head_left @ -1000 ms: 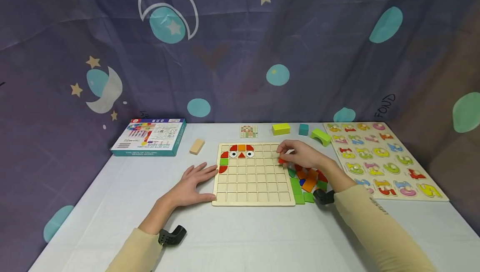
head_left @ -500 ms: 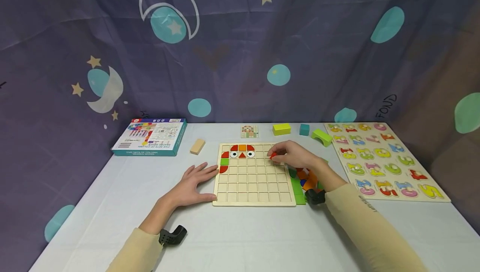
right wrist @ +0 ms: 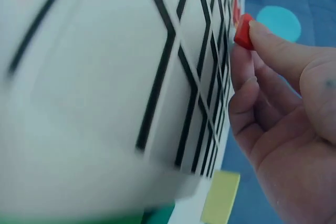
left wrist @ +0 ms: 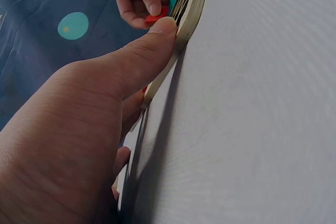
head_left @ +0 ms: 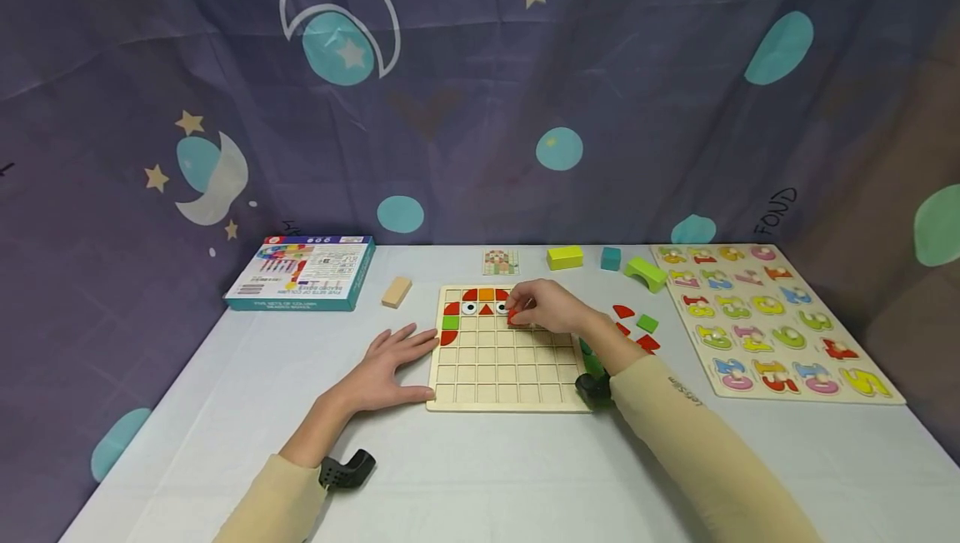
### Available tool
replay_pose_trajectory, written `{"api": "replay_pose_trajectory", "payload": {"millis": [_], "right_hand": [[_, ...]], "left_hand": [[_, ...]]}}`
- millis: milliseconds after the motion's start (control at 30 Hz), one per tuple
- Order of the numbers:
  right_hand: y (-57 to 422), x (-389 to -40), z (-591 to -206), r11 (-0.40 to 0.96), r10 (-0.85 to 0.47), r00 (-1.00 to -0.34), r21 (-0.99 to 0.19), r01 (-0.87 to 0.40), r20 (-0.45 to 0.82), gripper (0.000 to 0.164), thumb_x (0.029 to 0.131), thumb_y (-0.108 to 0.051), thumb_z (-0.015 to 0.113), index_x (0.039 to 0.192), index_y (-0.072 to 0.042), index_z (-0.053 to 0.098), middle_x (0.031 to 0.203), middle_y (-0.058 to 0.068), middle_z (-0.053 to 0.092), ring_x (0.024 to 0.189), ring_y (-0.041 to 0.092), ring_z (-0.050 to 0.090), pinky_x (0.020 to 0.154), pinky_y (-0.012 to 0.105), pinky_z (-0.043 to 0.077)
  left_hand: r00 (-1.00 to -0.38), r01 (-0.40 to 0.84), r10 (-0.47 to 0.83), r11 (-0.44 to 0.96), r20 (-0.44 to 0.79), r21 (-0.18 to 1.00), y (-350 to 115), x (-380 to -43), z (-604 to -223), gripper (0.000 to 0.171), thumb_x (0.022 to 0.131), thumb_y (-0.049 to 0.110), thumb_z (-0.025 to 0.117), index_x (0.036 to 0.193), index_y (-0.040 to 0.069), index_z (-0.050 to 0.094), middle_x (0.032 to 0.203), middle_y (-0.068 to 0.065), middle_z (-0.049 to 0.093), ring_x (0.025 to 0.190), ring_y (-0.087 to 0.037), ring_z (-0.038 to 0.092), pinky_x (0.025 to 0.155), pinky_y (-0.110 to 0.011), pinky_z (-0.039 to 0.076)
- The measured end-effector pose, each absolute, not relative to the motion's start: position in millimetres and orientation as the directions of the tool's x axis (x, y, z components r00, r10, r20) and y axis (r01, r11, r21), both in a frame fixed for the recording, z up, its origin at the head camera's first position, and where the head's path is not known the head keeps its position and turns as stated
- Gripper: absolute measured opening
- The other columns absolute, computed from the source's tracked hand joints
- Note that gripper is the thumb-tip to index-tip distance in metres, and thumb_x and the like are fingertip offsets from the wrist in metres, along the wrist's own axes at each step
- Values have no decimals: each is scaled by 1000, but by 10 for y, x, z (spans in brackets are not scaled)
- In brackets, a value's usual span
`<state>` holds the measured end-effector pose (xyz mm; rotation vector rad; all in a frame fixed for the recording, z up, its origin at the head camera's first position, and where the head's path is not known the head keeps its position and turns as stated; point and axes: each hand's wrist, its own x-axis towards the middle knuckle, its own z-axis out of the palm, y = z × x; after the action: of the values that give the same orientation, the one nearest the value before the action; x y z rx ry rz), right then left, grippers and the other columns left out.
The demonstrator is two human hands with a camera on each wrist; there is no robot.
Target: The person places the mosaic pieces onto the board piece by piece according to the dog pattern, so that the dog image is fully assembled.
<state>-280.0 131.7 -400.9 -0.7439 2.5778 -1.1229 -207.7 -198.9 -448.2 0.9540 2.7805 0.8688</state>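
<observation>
A wooden grid board (head_left: 510,360) lies flat on the table, with red, orange, green and eye tiles set in its upper left cells. My right hand (head_left: 546,307) is over the board's upper part, pinching a red tile (right wrist: 244,32) between thumb and fingertips, just right of the right eye tile (head_left: 502,308). The tile's exact shape is partly covered by the fingers. My left hand (head_left: 390,370) rests at the board's left edge with fingers spread. In the left wrist view, its thumb (left wrist: 149,51) touches the board's side.
Loose red and green tiles (head_left: 647,323) lie right of the board, partly behind the right arm. A picture card (head_left: 500,262), yellow block (head_left: 565,257), teal cube (head_left: 611,258), green arch (head_left: 647,273) and wooden block (head_left: 397,292) lie around. A number puzzle (head_left: 806,360) and box (head_left: 300,276) flank them.
My right hand has carried the red tile leftward across the board, from its right edge to beside the eye tile. The left hand has stayed in place.
</observation>
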Motion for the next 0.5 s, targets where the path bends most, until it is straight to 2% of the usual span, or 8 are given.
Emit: {"api": "replay_pose_trajectory", "payload": {"millis": [233, 367, 500], "right_hand": [[1186, -2843, -4049, 612, -538, -843, -683, -399, 11, 9, 93, -2, 71, 102, -4, 71, 88, 2, 64, 79, 18, 56, 74, 31, 50], [1148, -2854, -4070, 645, -520, -854, -654, -396, 4, 6, 93, -7, 74, 97, -8, 70, 85, 0, 64, 79, 17, 55, 76, 31, 49], [1122, -2842, -4071, 665, -522, -853, -632, -398, -12, 5, 93, -10, 74, 93, -6, 70, 86, -2, 66, 79, 17, 56, 76, 32, 49]], "left_hand": [[-800, 550, 590, 647, 111, 528, -1979, -2080, -4479, 83, 84, 51, 78, 151, 12, 49, 158, -2, 41, 151, -33, 19, 118, -61, 6], [-800, 551, 590, 647, 112, 528, -1981, -2078, -4474, 83, 84, 50, 78, 151, 11, 49, 158, -2, 41, 151, -34, 19, 118, -61, 5], [-803, 544, 587, 648, 106, 533, -1985, -2074, -4474, 83, 84, 51, 78, 151, 11, 49, 158, -2, 40, 151, -33, 19, 119, -60, 5]]}}
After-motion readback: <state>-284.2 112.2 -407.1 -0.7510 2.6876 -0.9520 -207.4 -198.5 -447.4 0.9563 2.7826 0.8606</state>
